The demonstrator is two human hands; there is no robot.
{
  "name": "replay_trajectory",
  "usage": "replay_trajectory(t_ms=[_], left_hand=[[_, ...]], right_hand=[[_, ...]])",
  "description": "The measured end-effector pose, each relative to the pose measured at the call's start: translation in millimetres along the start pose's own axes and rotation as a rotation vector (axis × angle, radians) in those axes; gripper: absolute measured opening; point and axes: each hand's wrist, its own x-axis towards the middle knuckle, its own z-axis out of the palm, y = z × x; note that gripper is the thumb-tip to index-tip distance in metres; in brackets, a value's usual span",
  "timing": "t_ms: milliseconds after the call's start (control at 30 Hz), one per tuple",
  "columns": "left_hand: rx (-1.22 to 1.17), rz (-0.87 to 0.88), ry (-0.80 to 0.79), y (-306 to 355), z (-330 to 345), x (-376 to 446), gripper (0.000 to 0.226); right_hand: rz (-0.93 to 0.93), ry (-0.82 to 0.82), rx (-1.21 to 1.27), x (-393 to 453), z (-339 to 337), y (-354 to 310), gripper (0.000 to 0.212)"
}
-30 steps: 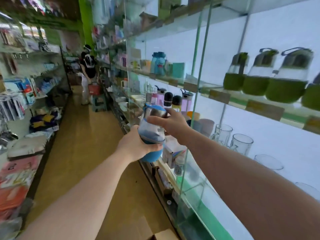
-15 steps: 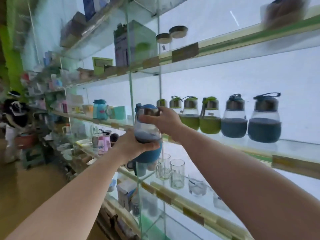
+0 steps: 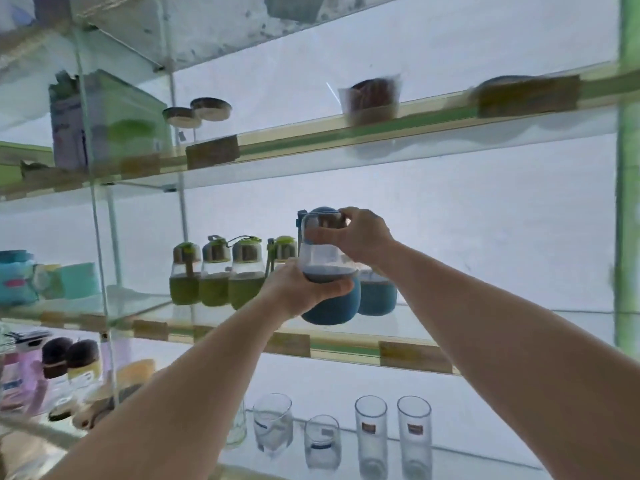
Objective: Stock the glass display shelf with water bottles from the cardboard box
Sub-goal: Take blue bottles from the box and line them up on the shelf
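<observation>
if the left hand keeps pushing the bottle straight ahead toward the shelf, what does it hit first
Probably the blue bottle on the shelf, which stands right behind the held bottle that the left hand grips. The green bottles stand off to the left. Depth is hard to judge, so the gap is unclear.

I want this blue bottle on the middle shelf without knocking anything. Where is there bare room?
The middle glass shelf is bare from the shelved blue bottle rightward to the green upright. Left of that it is crowded: the green bottles stand in a tight row. The held blue bottle, gripped by the left hand and right hand, hangs over the front edge.
</observation>
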Motion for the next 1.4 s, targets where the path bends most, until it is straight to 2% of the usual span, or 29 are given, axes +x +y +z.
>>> replay_trajectory(t_ms=[133, 367, 500, 867, 1067, 1233, 1333, 1400], left_hand=[[-0.025, 0.011, -0.048, 20, 50, 22, 0.070], [0.046, -0.025, -0.107, 42, 110, 47, 0.083], [0.063, -0.045, -0.159, 46, 126, 58, 0.077], [0.242, -0.044, -0.117, 45, 154, 79, 0.071], [0.367, -0.003, -0.008, 47, 163, 79, 0.064], [0.279, 0.002, 0.008, 46, 170, 78, 0.059], [0.255, 0.018, 0.003, 46, 169, 72, 0.062], [0.211, 0.029, 0.021, 45, 163, 66, 0.066]], right_hand=[[0.080, 0.069, -0.056, 1, -36, 36, 0.051], [0.192, 0.146, -0.100, 3, -70, 88, 0.047], [0.258, 0.154, -0.088, 8, -75, 109, 0.044], [0.295, 0.164, -0.175, 27, -68, 140, 0.052], [0.303, 0.074, -0.222, 36, -68, 151, 0.060], [0.313, 0.053, -0.235, 35, -66, 154, 0.070], [0.343, 0.038, -0.222, 32, -65, 152, 0.074], [0.319, 0.067, -0.306, 30, -65, 145, 0.082]])
